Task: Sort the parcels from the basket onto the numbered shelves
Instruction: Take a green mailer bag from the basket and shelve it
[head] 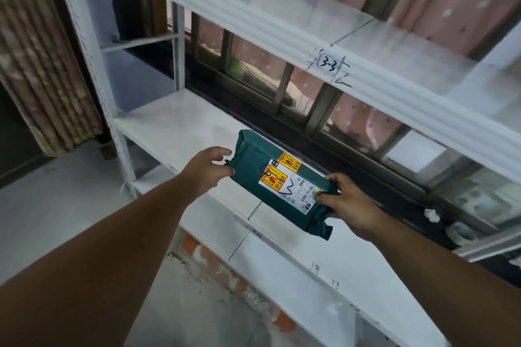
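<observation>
Parcel (277, 183), green mailer, label side up, sits between both our hands over the middle shelf (180, 127). Left hand (207, 167) pinches the crimped flap at its left end; right hand (348, 203) curls round the right end, thumb on top at the label's edge. We hold by the ends so the handwritten mark on the label stays readable against shelf tags like 3-3 (328, 64) on the upper shelf (282, 25). Mark is blurred; we can't read it for sure. Parcel spans the gap between grips, bulk unsupported, probably just above the shelf board, not yet down.
</observation>
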Demonstrator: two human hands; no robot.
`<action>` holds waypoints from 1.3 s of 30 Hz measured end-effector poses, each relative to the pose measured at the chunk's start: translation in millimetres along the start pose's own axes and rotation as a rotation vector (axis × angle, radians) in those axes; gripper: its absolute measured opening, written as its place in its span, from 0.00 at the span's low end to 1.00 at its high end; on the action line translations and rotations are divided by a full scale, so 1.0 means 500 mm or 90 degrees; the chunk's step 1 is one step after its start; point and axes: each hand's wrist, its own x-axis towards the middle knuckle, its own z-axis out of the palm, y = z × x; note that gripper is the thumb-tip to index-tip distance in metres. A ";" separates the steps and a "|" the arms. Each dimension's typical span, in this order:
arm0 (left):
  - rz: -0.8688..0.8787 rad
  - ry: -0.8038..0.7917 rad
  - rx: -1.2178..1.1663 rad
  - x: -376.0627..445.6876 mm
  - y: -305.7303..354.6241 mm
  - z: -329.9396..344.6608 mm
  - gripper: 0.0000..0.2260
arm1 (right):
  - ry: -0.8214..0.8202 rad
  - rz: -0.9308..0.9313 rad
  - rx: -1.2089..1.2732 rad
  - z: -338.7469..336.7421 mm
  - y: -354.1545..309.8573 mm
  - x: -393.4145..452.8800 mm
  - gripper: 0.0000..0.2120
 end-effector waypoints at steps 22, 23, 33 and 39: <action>-0.189 0.099 -0.038 0.205 -0.429 0.035 0.23 | 0.235 0.074 -0.163 0.066 0.214 0.677 0.21; -0.186 0.100 -0.048 0.214 -0.430 0.041 0.23 | 0.245 0.076 -0.184 0.067 0.217 0.685 0.22; -0.110 0.060 -0.058 0.307 -0.352 0.108 0.23 | 0.255 0.046 -0.328 0.043 0.224 0.757 0.23; -0.125 0.057 -0.021 0.294 -0.328 0.094 0.23 | 0.277 0.105 -0.423 0.055 0.216 0.757 0.48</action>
